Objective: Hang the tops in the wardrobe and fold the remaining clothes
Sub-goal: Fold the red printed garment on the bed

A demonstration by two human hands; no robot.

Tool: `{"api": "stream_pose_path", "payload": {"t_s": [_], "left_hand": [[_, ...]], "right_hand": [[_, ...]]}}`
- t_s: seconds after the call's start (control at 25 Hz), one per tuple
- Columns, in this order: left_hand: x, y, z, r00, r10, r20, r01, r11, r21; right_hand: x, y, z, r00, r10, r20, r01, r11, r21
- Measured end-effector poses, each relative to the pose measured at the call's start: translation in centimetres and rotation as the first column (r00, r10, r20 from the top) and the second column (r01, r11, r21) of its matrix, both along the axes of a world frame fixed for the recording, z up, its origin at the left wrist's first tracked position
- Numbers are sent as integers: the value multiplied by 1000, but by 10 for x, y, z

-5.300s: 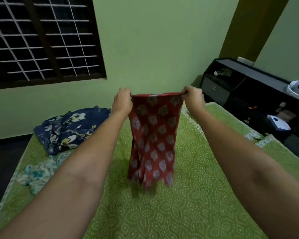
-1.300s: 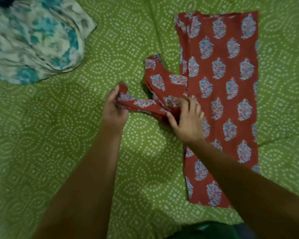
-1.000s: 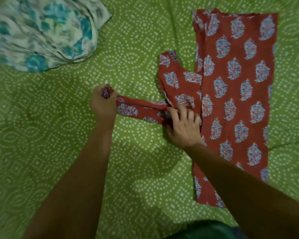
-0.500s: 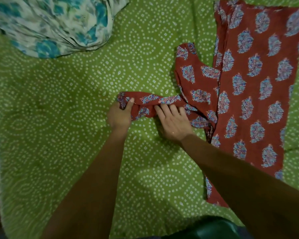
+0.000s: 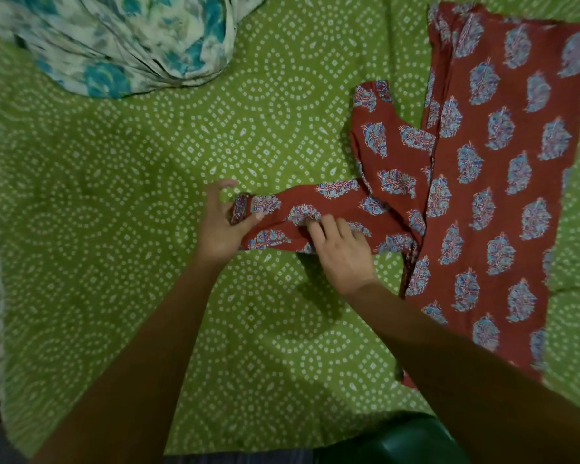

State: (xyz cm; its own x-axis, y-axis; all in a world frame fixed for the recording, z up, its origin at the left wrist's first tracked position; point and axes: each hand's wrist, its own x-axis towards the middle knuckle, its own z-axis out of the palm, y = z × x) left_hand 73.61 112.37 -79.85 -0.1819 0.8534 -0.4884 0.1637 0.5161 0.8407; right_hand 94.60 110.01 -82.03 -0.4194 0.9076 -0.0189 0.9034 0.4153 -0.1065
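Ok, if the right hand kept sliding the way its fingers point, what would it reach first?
The right hand already presses the red garment's sleeve, fingers pointing up-left. Going on, it would probably cross the sleeve's far edge onto bare green bedsheet; the pale floral garment lies much farther along.

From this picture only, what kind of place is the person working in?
Probably a bedroom, on a bed. The green dotted bedsheet covers a wide soft surface, the red printed garment lies flat on it under the left hand and right hand, and a white and teal garment lies crumpled nearby.
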Motion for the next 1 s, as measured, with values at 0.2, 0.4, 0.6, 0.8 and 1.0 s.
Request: {"api": "stream_pose_path", "payload": {"t_s": [0.2,0.4,0.6,0.8,1.0], "left_hand": [[-13,-25,-16,943,-232,-237,234,972,-22],[-5,-32,-13,901,-287,-324,265,958,-111],[-12,-19,-8,991,-73,-116,62,994,-95],[-17,-15,-10,976,29,-215,-113,914,-389],[11,-12,10,999,37,-15,-36,999,25]], "right_hand": [[2,-27,-7,998,61,-9,-61,997,-46],[2,-26,-6,994,101,-39,-105,988,-109],[9,-20,-6,985,150,-86,-169,941,-294],[4,-23,0,944,306,-120,-322,786,-528],[3,-23,-10,938,216,-272,-294,910,-291]]}}
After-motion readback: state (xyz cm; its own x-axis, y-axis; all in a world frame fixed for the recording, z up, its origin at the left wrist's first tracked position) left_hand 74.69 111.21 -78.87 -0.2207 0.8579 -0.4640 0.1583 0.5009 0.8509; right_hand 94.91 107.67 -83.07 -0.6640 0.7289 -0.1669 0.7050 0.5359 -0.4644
